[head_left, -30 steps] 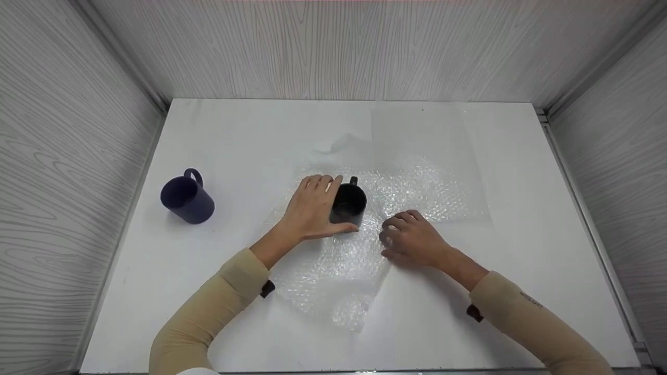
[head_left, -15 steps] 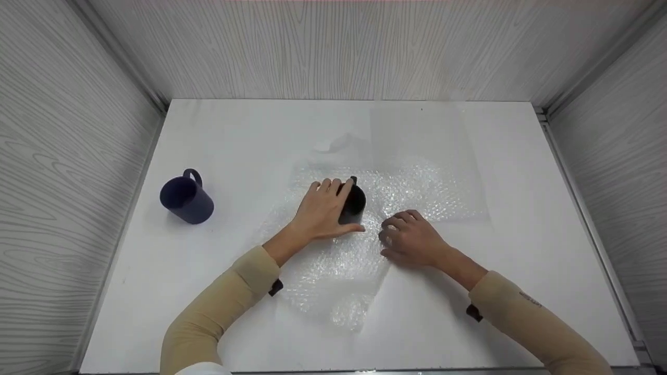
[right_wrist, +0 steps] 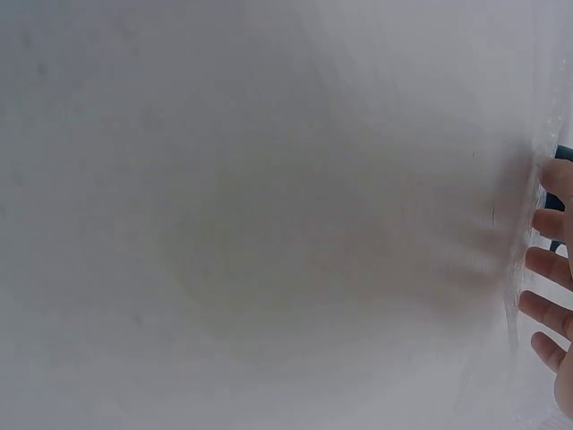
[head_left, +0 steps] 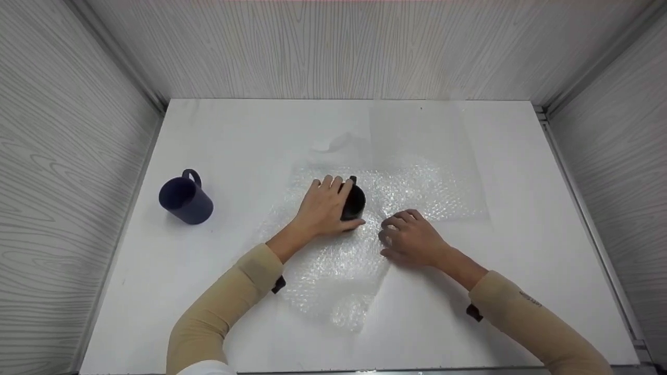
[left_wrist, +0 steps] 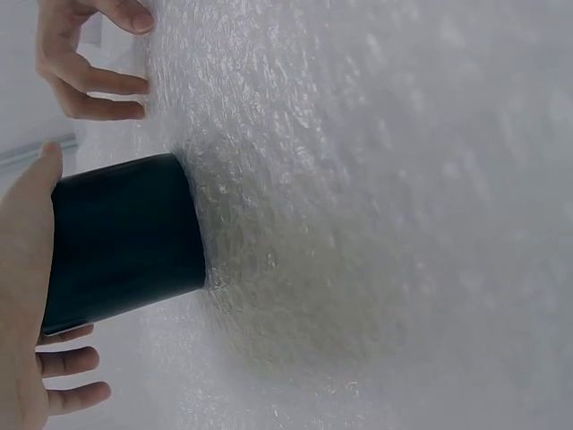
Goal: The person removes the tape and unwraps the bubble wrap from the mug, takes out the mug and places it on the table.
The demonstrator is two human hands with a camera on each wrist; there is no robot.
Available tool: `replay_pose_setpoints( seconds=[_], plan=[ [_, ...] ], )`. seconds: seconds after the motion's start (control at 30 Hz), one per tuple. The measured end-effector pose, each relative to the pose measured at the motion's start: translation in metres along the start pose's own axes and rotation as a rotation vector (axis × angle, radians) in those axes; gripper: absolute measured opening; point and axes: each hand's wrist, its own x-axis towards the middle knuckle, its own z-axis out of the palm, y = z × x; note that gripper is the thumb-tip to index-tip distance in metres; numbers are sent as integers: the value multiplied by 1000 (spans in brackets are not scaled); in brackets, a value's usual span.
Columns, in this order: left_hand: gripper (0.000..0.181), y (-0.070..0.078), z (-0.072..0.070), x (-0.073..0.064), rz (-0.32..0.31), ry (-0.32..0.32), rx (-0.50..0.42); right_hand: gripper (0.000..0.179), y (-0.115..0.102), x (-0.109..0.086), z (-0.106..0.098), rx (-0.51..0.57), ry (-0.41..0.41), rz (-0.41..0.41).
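A black mug stands upright on a sheet of bubble wrap, its handle to the back. My left hand holds it from the left, fingers along the far side and thumb across the near side. In the left wrist view the mug looks dark teal, and its base meets the wrap. My right hand rests at the wrap's right edge, just right of the mug. Its fingers are spread and slightly bent, touching that edge in the right wrist view.
A dark blue mug stands at the left, its handle toward the back. The bubble wrap extends to the back right, over the white table. Pale wood-grain panels enclose the back and sides.
My left hand has moved right, up against the black mug, and now grips its side. The mug and the right hand stay nearly where they were.
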Motion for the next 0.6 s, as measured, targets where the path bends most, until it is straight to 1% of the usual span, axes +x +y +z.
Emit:
replay_pose_setpoints(
  seconds=[0.1,0.3,0.5,0.6],
  plan=[
    [100,2,1,0,3,13,25,35,0,-1,2,0,10,0],
    [98,4,1,1,8,24,72,33,1,-2,1,16,27,-12],
    [96,3,0,1,12,21,54,32,2,-2,1,18,69,-35],
    [96,1,-2,-2,19,15,39,32,3,-2,2,11,59,-35]
  ],
)
